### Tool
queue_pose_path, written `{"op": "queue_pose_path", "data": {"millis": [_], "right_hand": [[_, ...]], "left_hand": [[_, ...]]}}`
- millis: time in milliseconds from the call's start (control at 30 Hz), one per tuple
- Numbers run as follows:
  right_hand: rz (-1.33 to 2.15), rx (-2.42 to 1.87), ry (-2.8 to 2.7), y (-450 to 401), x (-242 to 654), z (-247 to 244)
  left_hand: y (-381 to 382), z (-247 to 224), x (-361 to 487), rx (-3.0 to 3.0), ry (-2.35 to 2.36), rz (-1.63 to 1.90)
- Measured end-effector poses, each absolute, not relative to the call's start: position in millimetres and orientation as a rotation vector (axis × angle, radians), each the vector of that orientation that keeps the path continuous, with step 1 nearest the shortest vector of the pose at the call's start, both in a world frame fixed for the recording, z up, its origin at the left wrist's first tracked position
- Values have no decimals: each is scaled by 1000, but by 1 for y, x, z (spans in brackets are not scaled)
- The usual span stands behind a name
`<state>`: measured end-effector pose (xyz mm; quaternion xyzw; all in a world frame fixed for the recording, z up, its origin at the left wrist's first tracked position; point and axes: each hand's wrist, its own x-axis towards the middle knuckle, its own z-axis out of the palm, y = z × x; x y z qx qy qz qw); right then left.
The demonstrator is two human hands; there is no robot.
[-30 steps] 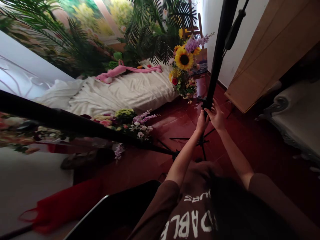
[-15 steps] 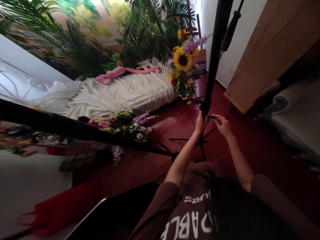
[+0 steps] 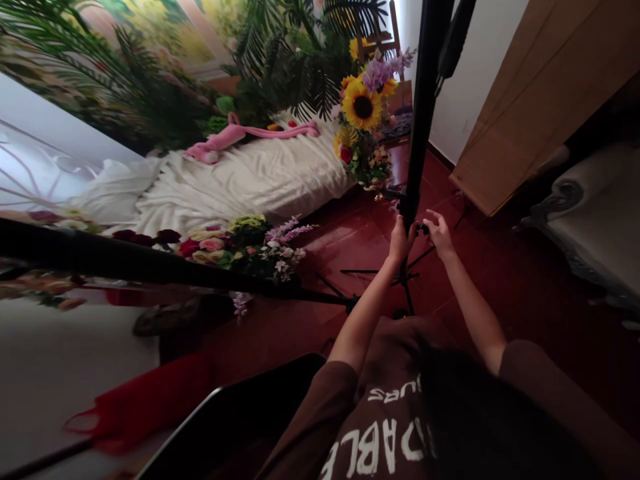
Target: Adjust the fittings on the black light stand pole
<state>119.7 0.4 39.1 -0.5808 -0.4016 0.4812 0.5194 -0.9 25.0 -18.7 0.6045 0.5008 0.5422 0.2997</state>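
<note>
A black light stand [image 3: 417, 127] rises in front of me, its pole leaning a little to the right toward the top. My left hand [image 3: 400, 241] is wrapped round the lower part of this pole. A small black knob [image 3: 425, 229] sticks out from the pole's right side. At that knob is my right hand [image 3: 440, 237], fingers bent, thumb and fingertips close about it; the exact contact is too small to make out. Dark tripod legs [image 3: 406, 293] spread below on the red floor.
A second black pole [image 3: 190, 270] slants across the left. Beyond lie a white draped bed [image 3: 240, 180] with a pink plush toy [image 3: 225, 139], sunflowers [image 3: 361, 107] and other flowers [image 3: 235, 247]. A brown board [image 3: 540, 93] and pale sofa [image 3: 600, 220] stand on the right.
My right hand's fingers have lifted and spread slightly at the knob. My left hand keeps its grip on the pole. The view has shifted a little.
</note>
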Motion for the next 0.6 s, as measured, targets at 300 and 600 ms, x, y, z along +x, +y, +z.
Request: {"op": "queue_pose_path", "data": {"millis": [300, 600], "right_hand": [[1186, -1343, -665, -8, 107, 36], [1279, -1397, -885, -53, 82, 9]], "left_hand": [[-23, -21, -35, 1494, 1156, 1345], [-155, -103, -177, 721, 1789, 1409]]}}
